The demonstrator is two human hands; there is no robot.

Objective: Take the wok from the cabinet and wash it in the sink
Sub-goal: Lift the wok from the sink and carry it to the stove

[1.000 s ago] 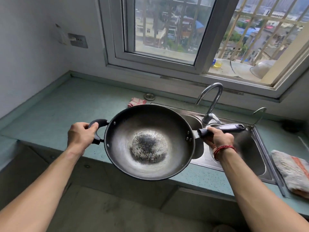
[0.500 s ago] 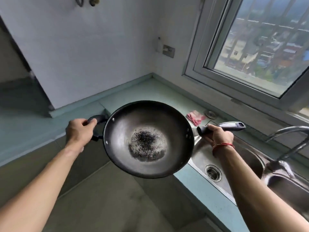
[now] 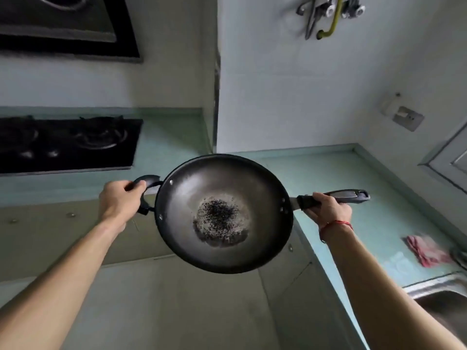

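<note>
A dark round wok (image 3: 222,193) with a burnt, speckled patch at its bottom hangs in the air in front of me, above the floor near the corner of the counter. My left hand (image 3: 118,200) grips its small black loop handle on the left. My right hand (image 3: 328,210) grips the long black handle on the right. Only a corner of the steel sink (image 3: 439,291) shows, at the lower right edge, well away from the wok.
A pale green L-shaped counter (image 3: 341,170) runs behind and to the right. A black gas hob (image 3: 65,145) sits on its left part. A pink cloth (image 3: 427,251) lies beside the sink. Cabinet fronts (image 3: 50,236) stand below the counter, and pipes hang on the wall above.
My view has swung left, away from the window and sink toward the hob corner. The wok stays gripped in both hands and has moved away from the sink.
</note>
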